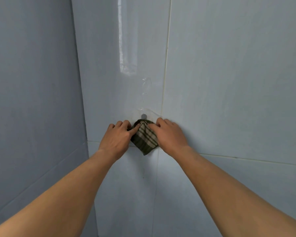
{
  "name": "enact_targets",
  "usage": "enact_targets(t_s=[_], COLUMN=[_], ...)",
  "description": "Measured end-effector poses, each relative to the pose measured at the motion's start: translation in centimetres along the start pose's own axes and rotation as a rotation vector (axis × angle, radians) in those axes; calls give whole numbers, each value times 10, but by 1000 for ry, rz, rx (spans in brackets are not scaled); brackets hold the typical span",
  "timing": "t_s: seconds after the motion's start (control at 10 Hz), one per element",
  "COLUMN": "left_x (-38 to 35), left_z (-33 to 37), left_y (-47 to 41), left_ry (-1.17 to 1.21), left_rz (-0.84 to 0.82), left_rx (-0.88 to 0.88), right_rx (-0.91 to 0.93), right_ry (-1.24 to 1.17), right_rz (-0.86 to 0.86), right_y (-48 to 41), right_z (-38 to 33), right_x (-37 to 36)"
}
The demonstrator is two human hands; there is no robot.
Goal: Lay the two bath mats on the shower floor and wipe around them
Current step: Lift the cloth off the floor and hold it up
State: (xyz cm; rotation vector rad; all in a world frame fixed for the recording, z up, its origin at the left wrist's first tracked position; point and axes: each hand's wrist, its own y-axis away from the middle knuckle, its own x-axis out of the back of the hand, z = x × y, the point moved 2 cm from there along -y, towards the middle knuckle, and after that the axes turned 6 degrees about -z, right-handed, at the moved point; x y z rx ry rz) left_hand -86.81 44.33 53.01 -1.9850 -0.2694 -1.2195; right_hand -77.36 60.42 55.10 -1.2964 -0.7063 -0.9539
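Observation:
A small green and beige striped cloth [145, 138] hangs against the pale blue tiled wall, just below a clear stick-on hook [144, 115]. My left hand [117, 136] pinches the cloth's upper left edge. My right hand [169, 135] grips its upper right edge, fingers curled over the fabric. Both arms reach forward to the wall. No bath mat and no shower floor is in view.
The glossy tiled wall [229, 82] fills the view, with a vertical grout line right of the hook. A second wall [32, 82] meets it at a corner on the left. A clear adhesive strip [126, 48] runs up the wall above the hook.

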Motion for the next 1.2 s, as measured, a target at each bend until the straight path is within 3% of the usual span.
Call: enact_targets(t_s=[0.2,0.5,1.0,1.2], left_x=[-15,-15,-9,6], left_z=[5,14,7,-3], left_y=[7,20,28,37], left_ry=[331,668,684,554], left_rz=[39,93,62,26], left_rx=[-6,142,334,376], right_rx=[-11,-14,51,106], right_ry=[-93,-74,-83,-77], right_rz=[-12,-19,-25,-9], right_y=[8,12,14,0], right_z=[-6,-7,-2,2], right_x=[1,-2,22,34])
